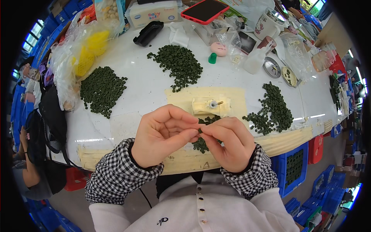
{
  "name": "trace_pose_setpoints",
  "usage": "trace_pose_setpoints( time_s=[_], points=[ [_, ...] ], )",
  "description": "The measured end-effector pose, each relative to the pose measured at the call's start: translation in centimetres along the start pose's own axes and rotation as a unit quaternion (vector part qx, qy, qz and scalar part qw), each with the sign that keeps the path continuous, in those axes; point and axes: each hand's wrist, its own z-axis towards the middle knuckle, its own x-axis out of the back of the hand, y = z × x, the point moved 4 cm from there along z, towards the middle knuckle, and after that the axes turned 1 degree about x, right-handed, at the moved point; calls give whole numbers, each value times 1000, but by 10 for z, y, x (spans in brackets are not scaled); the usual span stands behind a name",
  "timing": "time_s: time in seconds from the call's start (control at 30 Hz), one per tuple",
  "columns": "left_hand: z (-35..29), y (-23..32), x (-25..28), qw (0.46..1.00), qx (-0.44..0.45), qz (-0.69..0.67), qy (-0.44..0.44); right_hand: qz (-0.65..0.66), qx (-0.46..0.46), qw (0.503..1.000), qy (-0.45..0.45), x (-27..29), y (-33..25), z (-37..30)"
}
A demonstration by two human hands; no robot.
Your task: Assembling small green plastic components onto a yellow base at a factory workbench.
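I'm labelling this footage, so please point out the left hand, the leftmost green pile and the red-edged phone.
Left hand [157,135]: head view, middle of the hand.
Leftmost green pile [102,91]: head view, middle of the heap.
Red-edged phone [205,11]: head view, dark screen.

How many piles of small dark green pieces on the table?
4: left pile, back-centre pile, right pile, and front pile, partly hidden by the left hand and right hand.

The white pack [153,16] and white shirt [181,207] bear lettering [162,221].
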Motion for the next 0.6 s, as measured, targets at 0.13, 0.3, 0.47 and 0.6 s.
trace_pose_setpoints(
  time_s=[0.13, 0.3, 0.47, 0.6],
  points=[
    [3, -4, 5, 998, 52, -21, -27, 14, 11, 1000, -5, 1, -2, 0],
    [4, -7, 8, 983, 141, -61, -95, 36, 8, 999, -14, 3, -2, 0],
    [4, -2, 6, 992, 101, 6, -71, 5, 35, 999, -40, 3, 0, 0],
    [1, -1, 5, 996, 73, 36, -43, -32, 71, 995, -67, 3, 2, 0]
  ],
)
